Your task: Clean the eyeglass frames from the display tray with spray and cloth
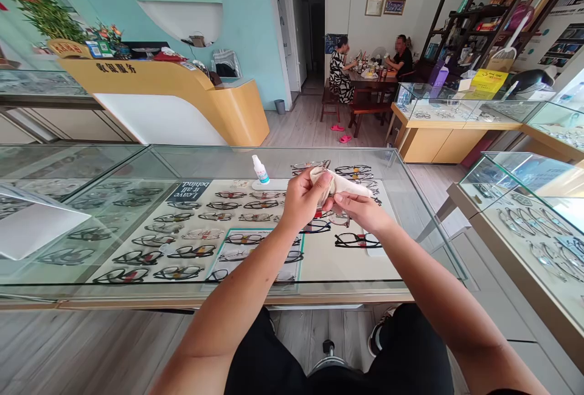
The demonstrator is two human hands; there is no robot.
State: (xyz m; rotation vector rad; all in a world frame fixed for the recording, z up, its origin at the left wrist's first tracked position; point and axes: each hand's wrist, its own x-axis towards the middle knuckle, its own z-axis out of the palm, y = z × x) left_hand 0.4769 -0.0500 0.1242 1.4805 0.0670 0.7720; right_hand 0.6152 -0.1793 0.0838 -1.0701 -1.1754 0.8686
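Above the glass counter, my left hand [302, 197] pinches a cream cloth [350, 185] between thumb and fingers. My right hand [364, 209] is closed on the same cloth from the other side, its thumb near my left fingertips. The cloth is bunched at the left and trails out behind my right hand. Whether something is wrapped inside it, I cannot tell. A small white spray bottle [260, 171] stands upright on the countertop, left of and beyond my hands. Under the glass, rows of eyeglasses [185, 251] lie on a pale surface.
A white panel [36, 224] juts in at the left. Another glass display case [529, 218] stands on the right. Farther back are a curved wooden reception desk [237, 115], a small bin [280, 106], and two people seated at a dark table [371, 81]. Pink slippers [345, 139] lie on the floor.
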